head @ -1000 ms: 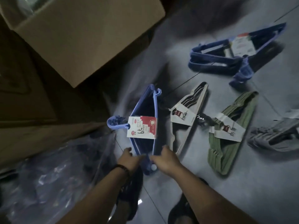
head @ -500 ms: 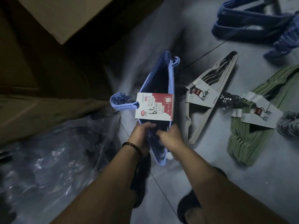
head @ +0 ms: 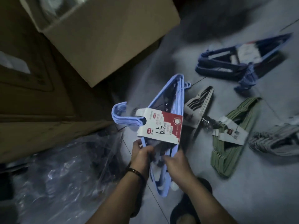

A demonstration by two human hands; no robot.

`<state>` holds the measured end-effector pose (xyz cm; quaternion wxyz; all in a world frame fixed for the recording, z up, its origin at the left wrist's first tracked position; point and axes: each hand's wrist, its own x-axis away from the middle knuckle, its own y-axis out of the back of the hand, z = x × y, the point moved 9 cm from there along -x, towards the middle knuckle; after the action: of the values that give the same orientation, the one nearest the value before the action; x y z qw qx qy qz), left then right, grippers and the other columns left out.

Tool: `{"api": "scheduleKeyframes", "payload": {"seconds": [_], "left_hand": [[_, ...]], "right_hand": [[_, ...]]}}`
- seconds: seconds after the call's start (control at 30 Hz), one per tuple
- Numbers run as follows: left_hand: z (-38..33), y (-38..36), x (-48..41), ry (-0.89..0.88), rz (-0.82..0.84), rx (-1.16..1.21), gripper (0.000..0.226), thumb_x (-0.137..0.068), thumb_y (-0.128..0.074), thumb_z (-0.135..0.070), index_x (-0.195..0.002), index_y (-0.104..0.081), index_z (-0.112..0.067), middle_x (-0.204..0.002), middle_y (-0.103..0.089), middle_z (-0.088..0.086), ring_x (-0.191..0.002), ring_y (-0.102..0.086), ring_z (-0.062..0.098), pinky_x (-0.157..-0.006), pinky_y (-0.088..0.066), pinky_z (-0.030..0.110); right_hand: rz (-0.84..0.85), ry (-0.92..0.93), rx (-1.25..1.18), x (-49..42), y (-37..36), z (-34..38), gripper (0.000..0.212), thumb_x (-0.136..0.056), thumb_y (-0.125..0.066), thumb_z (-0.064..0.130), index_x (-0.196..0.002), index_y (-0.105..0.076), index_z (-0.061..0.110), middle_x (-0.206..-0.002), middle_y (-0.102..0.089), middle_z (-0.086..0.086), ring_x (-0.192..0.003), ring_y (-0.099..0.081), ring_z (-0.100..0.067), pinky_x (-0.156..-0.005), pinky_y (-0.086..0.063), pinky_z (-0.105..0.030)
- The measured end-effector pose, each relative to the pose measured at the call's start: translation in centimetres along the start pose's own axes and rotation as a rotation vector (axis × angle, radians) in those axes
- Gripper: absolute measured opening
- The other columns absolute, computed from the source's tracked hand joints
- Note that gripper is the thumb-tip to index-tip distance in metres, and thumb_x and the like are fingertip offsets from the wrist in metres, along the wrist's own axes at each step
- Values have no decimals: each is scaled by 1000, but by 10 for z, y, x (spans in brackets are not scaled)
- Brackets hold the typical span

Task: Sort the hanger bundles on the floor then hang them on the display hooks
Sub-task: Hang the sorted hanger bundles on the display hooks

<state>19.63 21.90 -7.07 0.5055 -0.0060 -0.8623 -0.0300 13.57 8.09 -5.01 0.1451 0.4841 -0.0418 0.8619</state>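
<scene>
Head cam, wide-angle, looks steeply down at nearby floor (head: 252, 191).

Around held bundle (head: 161, 126): box (head: 103, 38) overhangs at 11 o'clock; cartons (head: 40, 110) wall off 9. Plastic wrap (head: 56, 175) heaped at 8. Beige bundle (head: 200, 107), green bundle (head: 229, 143) and grey bundle (head: 275, 141) crowd 3; dark blue bundle (head: 226, 65) at 1. Floor (head: 258, 191) bare at 4–5.
</scene>
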Motion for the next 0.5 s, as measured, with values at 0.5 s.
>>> {"api": "scheduleKeyframes", "payload": {"seconds": [0.5], "left_hand": [[-278, -74, 358, -367, 339, -606, 82, -44, -71, -33, -124, -56, -24, -111, -70, 2, -82, -67, 11, -68, -58, 37]], "right_hand": [[-214, 768, 1130, 363, 181, 367, 94, -77, -64, 72, -155, -34, 30, -162, -28, 7, -151, -21, -20, -124, -26, -41]]}}
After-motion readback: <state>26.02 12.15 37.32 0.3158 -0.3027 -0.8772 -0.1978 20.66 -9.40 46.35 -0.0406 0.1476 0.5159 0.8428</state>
